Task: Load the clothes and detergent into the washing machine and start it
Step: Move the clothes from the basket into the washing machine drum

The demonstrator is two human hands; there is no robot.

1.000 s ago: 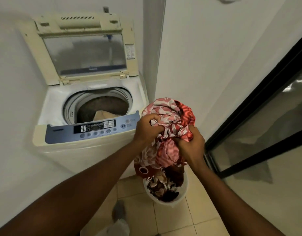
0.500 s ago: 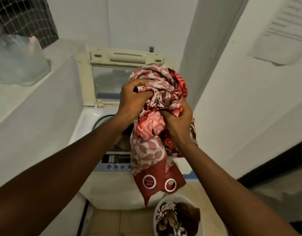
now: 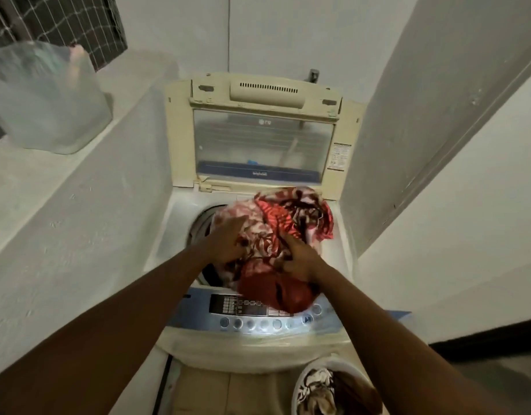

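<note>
Loading step in hand: a bundle of red-and-white patterned cloth (image 3: 276, 235) is being pressed into the washer (image 3: 180, 223), whose lid (image 3: 262, 145) is standing open behind the drum mouth. The bundle is sitting on top of the drum mouth, heaped above the rim, with its near end spilling over onto the panel (image 3: 258, 317) and covering part of the display. Left hand (image 3: 229, 241) is lying on the bundle's left side, fingers spread fairly flat, pushing rather than gripping. Right hand (image 3: 300, 260) is resting on the near right side, fingers curled into the folds; whether it is gripping or only pressing, I cannot tell. Next move, by my reading: tucking the overhang off the panel and down into the drum. More clothes are waiting in the basket (image 3: 300, 381), on the floor in front of the washer, to the right. No detergent clearly showing.
</note>
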